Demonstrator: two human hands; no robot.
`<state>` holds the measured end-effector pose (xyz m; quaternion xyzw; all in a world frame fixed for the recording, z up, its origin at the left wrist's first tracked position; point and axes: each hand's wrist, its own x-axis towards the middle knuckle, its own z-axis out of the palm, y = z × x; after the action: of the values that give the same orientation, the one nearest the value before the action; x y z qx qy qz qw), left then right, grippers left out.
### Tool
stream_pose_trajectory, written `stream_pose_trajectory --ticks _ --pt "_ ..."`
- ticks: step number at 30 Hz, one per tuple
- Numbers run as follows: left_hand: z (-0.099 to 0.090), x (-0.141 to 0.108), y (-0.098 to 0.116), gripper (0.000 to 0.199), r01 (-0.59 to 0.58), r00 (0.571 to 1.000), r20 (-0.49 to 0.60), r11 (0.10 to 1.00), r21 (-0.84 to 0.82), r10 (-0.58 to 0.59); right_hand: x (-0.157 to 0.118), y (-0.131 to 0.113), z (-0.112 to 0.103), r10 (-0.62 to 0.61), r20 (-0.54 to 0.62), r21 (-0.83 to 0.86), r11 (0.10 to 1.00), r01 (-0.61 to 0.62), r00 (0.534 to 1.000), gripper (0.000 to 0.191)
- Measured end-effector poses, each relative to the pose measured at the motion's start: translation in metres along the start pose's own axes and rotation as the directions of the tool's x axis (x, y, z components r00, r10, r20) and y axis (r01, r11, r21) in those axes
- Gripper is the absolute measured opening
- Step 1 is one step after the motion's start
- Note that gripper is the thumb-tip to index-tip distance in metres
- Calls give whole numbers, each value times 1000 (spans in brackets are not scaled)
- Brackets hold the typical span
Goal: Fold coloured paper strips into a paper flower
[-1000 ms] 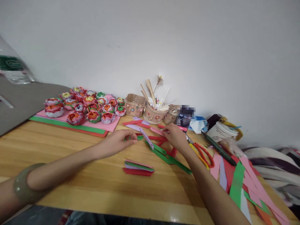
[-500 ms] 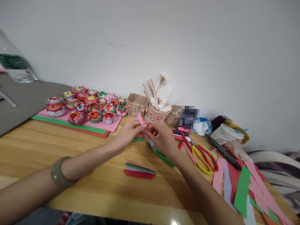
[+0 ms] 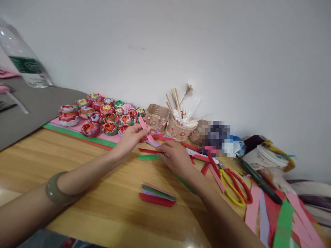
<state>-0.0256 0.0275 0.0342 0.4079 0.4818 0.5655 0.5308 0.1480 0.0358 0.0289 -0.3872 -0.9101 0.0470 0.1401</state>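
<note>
My left hand (image 3: 133, 137) pinches a pink paper strip (image 3: 145, 128) between thumb and fingers, held at a slant above the table. Just right of it, my right hand (image 3: 177, 158) has its fingers curled down at a lavender paper strip (image 3: 153, 142), which runs from below the pink one to under the fingertips. How firmly those fingers grip is partly hidden. Folded red paper strips (image 3: 148, 151) and a green strip (image 3: 148, 157) lie beneath and beside the hands. Nearer me rests a small stack of folded strips (image 3: 157, 195) in red, lavender, green and pink.
Several paper flowers (image 3: 90, 128) stand on coloured sheets (image 3: 77, 136) at the left. Behind are decorated holders (image 3: 181, 131), one with sticks. To the right lie scissors (image 3: 232, 187), a dark green cutter-like tool (image 3: 261, 181), loose strips (image 3: 284, 220) and a white tub (image 3: 262, 156).
The hands have moved apart, my left hand shifting left with the pink strip. My right hand has turned lower, over the strips on the table. The view has shifted slightly left.
</note>
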Motion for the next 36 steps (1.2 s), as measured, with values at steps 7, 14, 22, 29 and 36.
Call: stream_pose_trajectory --ticks 7,14,22,29,36 --pt "-4 6 -2 26 20 1000 18 995 -97 -19 3 -3 17 -40 81 -137 989 51 996 19" --pt "-4 9 -8 17 0 997 -79 1000 2 0 -3 12 -3 112 -178 433 901 -25 978 11" --pt "5 -1 -19 30 139 963 216 984 108 -159 1 -6 3 265 -166 574 809 -125 950 8" --pt "6 -1 -12 31 68 940 323 989 135 -109 2 1 4 304 -181 591 794 -144 935 8" --pt "7 -1 -9 6 89 923 365 991 99 -119 4 2 -1 370 -78 725 659 -202 926 10"
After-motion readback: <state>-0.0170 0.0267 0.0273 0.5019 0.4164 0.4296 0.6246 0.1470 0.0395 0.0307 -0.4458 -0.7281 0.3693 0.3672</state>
